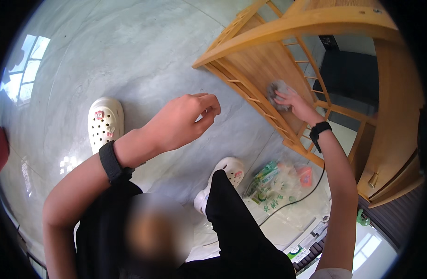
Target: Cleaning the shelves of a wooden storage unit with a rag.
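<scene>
My right hand (297, 103) is spread over a crumpled grey cloth (279, 94), pressing it against a flat wooden panel (257, 66). The panel belongs to a light-brown piece of wooden furniture with a curved rail (286, 26) and rows of thin rungs along both sides. My left hand (189, 118) hangs in the air over the floor, left of the furniture. Its fingers are loosely curled, with a gap between thumb and forefinger, and nothing shows in it. Each wrist wears a black band.
Grey polished floor (136, 45) lies around my white clogs (105, 122). Below the furniture is a clear plastic bag (283, 185) with green and red packets, crossed by a thin dark cable (297, 201). A wooden front with a knob (373, 180) stands at the right.
</scene>
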`<state>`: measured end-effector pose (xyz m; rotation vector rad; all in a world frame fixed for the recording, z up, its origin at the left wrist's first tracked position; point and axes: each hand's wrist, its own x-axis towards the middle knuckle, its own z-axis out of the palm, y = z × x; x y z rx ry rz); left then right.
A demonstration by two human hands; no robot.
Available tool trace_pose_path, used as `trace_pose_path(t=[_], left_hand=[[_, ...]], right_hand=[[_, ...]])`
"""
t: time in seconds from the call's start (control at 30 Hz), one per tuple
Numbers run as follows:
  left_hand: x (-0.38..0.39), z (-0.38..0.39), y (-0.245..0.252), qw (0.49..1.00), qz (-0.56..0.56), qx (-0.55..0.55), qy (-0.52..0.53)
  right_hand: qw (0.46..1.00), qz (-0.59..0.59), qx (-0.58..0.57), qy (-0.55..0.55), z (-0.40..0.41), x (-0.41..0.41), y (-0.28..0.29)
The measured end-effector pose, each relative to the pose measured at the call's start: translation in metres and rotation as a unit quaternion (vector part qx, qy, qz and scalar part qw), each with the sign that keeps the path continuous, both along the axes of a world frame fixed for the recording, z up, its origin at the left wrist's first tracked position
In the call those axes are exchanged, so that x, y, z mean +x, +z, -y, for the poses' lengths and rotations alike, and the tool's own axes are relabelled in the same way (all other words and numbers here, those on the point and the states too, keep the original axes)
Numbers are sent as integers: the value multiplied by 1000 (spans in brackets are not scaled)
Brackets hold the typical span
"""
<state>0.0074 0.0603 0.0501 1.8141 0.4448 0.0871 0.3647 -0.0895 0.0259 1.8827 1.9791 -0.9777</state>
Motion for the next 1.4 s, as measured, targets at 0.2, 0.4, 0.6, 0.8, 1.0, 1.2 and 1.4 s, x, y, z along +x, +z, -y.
trace_pose_path(t=[0.2,0.4,0.6,0.8,1.0,1.2,1.4], left_hand=[[-9,-22,10,1000,-13,-2,21],[-15,-31,6,998,-19,-38,51],[-5,-21,7,997,-25,-62,46],[-3,-18,4,997,11,-52,56],[-9,-15,3,997,24,-54,58],[-13,-23,3,997,14,-51,62],[-5,-20,2,997,-13,-54,46]], right_hand=[[957,-104,-24,-270,-21,24,24],[975,-74,190,-86,-140,-6,1],[960,-16,270,-77,-173,-15,-69],[985,-54,130,-100,-64,-17,-38],[986,-36,-3,-164,34,11,1],[985,22,115,-129,-27,39,18],[974,26,205,-88,-159,-20,-21]])
